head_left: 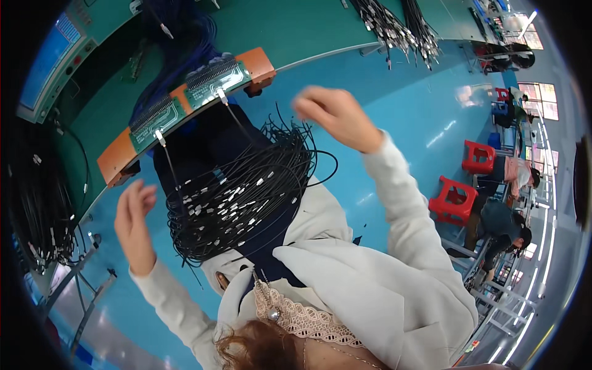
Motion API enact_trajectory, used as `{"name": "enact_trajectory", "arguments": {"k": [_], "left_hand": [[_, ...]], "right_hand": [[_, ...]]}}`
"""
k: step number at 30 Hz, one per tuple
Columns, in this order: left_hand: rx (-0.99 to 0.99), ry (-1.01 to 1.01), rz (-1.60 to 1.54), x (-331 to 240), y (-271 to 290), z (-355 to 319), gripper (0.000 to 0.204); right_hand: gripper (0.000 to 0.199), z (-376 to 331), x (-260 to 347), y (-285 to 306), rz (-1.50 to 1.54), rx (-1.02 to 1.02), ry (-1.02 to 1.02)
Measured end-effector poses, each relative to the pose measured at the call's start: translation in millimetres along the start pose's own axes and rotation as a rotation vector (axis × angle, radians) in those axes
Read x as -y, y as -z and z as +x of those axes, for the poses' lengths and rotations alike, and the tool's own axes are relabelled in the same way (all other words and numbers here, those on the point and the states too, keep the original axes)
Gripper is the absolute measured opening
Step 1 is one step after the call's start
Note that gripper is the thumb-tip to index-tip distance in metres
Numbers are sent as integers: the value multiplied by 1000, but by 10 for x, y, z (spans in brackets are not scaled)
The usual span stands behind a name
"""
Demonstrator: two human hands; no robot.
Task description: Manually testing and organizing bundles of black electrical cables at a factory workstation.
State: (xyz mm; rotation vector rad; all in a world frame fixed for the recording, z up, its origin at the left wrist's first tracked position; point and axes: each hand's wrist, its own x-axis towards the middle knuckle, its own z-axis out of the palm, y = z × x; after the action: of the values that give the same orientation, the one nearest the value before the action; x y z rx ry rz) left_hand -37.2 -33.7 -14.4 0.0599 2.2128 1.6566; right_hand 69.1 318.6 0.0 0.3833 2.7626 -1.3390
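Note:
My left hand (134, 225) is raised beside the left end of the test fixture, fingers loosely bent and apart, with nothing visible in it. My right hand (342, 117) is up to the right of the fixture, fingers bent and thumb a little apart. Its fingertips are smeared by motion, and no cable shows in it. The fixture has two green circuit boards (216, 83) on an orange base (114, 160). A thin black cable is plugged into each board by a white connector (159, 137). A large bundle of black cables (240, 191) with silvery ends lies across my lap.
Dark blue wires (185, 37) run behind the fixture over the green bench (308, 31). A device with a blue screen (49, 58) stands at the left. More black cables hang at the far left (40, 203) and lie on the bench. Red stools (453, 200) and seated people are at the right.

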Motion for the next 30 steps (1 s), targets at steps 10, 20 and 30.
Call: {"name": "enact_trajectory", "arguments": {"k": [10, 20, 30], "left_hand": [[-173, 244, 99, 1103, 873, -876, 32], [-165, 295, 50, 1680, 979, -966, 33], [-118, 428, 5, 2200, 988, -843, 35]], "right_hand": [[20, -1344, -247, -912, -326, 242, 443], [23, -1503, -1001, -584, 1072, -521, -490], [24, -733, -2088, -664, 901, -170, -865]]}}
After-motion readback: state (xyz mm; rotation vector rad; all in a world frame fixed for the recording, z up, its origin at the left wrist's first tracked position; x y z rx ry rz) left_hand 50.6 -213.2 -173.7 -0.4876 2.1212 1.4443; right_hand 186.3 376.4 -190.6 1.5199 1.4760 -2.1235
